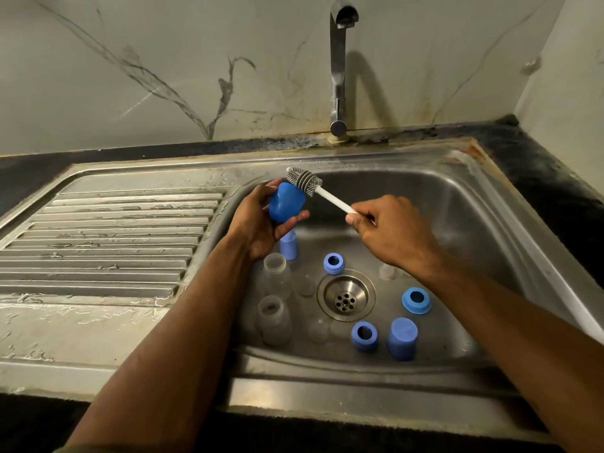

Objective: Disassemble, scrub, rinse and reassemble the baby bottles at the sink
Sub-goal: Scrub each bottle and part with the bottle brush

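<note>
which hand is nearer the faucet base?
Right. The right hand, gripping the brush handle, sits almost straight in front of the faucet base; the left hand, holding the blue cap, is farther off to the left.

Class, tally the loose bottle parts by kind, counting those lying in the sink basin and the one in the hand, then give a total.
Blue plastic caps: 3
Blue plastic collar rings: 3
Clear plastic bottle bodies: 2
Clear nipples: 3, faint, so uncertain
Total: 11
</note>
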